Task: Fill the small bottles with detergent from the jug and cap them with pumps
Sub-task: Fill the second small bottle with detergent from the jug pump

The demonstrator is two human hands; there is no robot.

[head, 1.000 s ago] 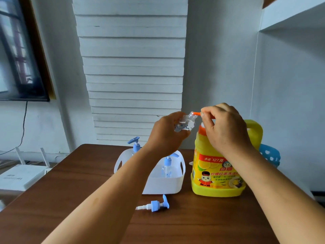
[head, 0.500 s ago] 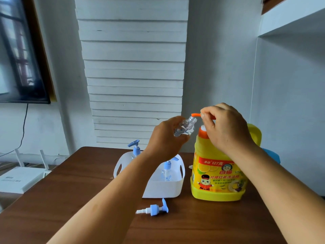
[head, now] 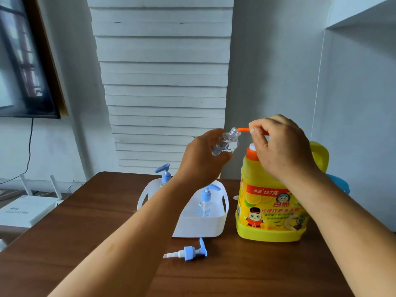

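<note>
My left hand (head: 201, 159) grips a small clear bottle (head: 227, 141), tilted with its open neck against the orange spout (head: 243, 130) of the pump on the yellow detergent jug (head: 270, 211). My right hand (head: 282, 151) sits on top of that pump head, fingers curled over it. A loose blue-and-white pump (head: 188, 251) lies on the wooden table (head: 64, 243) in front of a white basket (head: 201, 226). In the basket stand two small bottles with blue pumps, one at the back left (head: 165, 174) and one nearer the middle (head: 205, 200).
A white router (head: 25, 209) sits on a low surface left of the table. A blue object (head: 340, 183) shows behind the jug on the right. White walls and a stack of white boards stand behind; a dark screen hangs at left.
The view has shifted slightly. The bottle in my left hand has tipped up so that its neck meets the orange spout; both hands stay at the jug's pump.
</note>
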